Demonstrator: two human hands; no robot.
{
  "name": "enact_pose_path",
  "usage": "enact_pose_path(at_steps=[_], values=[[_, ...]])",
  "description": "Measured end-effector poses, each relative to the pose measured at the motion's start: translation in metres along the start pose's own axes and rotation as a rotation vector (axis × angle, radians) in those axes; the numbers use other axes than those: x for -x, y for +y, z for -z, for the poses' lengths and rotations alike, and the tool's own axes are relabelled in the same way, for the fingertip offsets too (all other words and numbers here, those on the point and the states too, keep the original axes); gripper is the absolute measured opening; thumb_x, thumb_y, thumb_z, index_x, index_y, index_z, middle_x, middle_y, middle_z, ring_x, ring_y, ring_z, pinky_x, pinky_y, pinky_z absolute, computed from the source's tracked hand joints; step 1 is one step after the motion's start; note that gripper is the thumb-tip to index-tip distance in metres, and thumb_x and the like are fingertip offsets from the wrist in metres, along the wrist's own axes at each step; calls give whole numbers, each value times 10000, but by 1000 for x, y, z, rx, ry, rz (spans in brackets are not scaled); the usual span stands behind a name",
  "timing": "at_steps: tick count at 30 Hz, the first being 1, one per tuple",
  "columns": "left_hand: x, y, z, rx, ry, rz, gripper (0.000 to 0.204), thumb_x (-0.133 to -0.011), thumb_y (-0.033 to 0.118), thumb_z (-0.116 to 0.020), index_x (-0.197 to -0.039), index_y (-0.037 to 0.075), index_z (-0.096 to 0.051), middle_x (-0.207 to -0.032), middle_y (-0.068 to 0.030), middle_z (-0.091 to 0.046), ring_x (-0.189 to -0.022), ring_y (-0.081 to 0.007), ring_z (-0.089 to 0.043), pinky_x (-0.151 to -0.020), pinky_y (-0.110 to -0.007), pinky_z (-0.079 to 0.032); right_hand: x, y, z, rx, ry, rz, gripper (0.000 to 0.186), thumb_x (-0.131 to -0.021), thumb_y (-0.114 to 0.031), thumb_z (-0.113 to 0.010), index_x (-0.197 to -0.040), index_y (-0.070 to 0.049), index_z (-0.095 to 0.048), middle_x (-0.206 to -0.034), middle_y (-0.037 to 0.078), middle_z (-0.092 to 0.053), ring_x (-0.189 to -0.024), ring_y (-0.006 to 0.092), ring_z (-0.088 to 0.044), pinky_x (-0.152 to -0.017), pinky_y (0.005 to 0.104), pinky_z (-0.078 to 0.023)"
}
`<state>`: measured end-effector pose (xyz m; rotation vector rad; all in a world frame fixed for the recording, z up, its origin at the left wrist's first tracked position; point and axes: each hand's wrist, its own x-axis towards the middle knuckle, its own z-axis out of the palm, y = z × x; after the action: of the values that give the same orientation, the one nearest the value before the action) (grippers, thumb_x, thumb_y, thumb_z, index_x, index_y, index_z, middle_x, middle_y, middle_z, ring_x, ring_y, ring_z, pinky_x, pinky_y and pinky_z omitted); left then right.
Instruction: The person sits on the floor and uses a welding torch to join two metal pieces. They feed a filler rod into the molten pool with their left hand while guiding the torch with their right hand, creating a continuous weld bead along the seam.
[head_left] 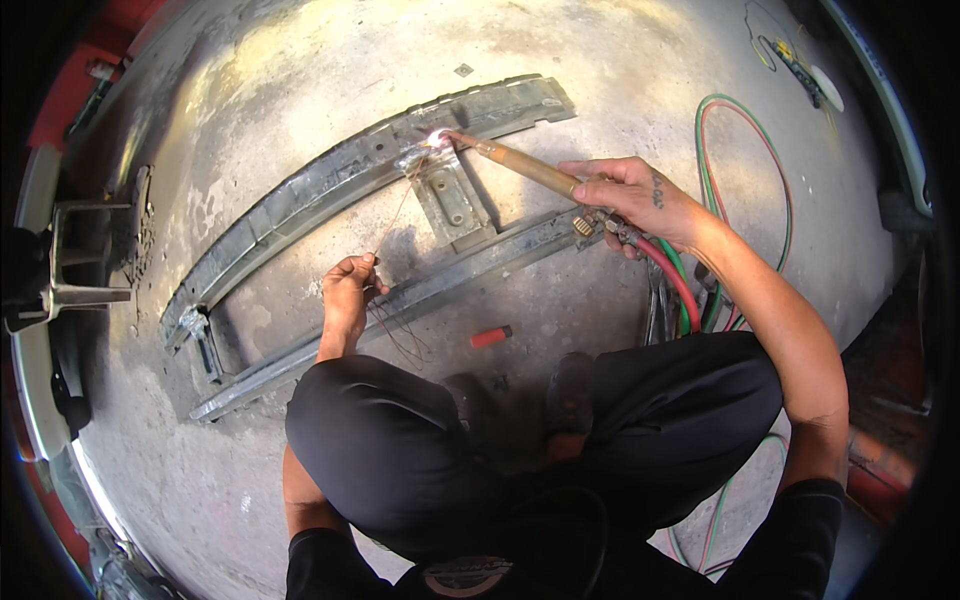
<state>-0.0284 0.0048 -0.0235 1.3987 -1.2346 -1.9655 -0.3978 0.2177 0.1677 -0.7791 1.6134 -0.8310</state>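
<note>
My right hand [625, 200] grips a brass gas welding torch [525, 168], with a red and a green hose running from its rear end. The torch tip points left at a bright glowing spot [438, 140] on a grey metal frame [290, 208]. That spot lies where a short bracket [452, 200] with holes meets the curved upper bar. Between the fingertips of my left hand [350, 290] is a thin filler wire [400, 215], its far end reaching the glow. The wire's loose end curls below that hand, above the straight lower bar [440, 285].
A red cylindrical object [490, 337] lies on the concrete floor before my knees. Red and green hoses [790, 210] loop at the right. Metal brackets [85, 255] stand at the left. A cabled tool [795, 72] and a car's edge [885, 110] are at the far right.
</note>
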Motion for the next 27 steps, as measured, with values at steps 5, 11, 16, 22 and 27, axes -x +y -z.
enact_pose_path(at_steps=[5, 11, 16, 22, 27], values=[[0, 0, 1, 1, -2, -2, 223, -1037, 207, -690, -963, -3, -696, -725, -45, -619, -644, -164, -615, -655, -358, -577, -1, 0, 0, -16, -5, -16, 571, -1054, -247, -627, -1535, 28, -489, -968, 88, -626, -548, 140, -638, -433, 264, -498], [-2, -2, 0, 8, 2, 4, 221, -1033, 197, -696, -948, -7, -696, -729, -47, -618, -634, -163, -613, -640, -356, -583, 0, 1, 1, -21, -3, -17, 564, -1052, -241, -631, -1531, 25, -496, -973, 92, -630, -547, 141, -638, -437, 265, -500], [-1, 1, -1, 21, 14, 0, 219, -1022, 179, -709, -910, -8, -693, -732, -46, -608, -618, -162, -613, -606, -347, -595, -2, 2, 1, -30, -7, -11, 561, -1053, -242, -632, -1530, 23, -498, -972, 94, -627, -545, 142, -638, -439, 265, -501], [-1, 1, -1, 20, 15, 1, 218, -1024, 179, -707, -905, -3, -693, -724, -42, -603, -613, -156, -613, -603, -346, -598, -1, 0, 0, -23, -8, -12, 564, -1052, -243, -633, -1531, 22, -498, -965, 86, -624, -545, 140, -639, -439, 261, -499], [0, 3, -2, 20, 20, 0, 222, -1026, 183, -706, -904, -3, -693, -724, -42, -604, -614, -155, -613, -604, -347, -599, 0, 0, 0, -24, -7, -13, 572, -1051, -251, -637, -1533, 21, -494, -974, 90, -625, -546, 141, -639, -438, 261, -499]])
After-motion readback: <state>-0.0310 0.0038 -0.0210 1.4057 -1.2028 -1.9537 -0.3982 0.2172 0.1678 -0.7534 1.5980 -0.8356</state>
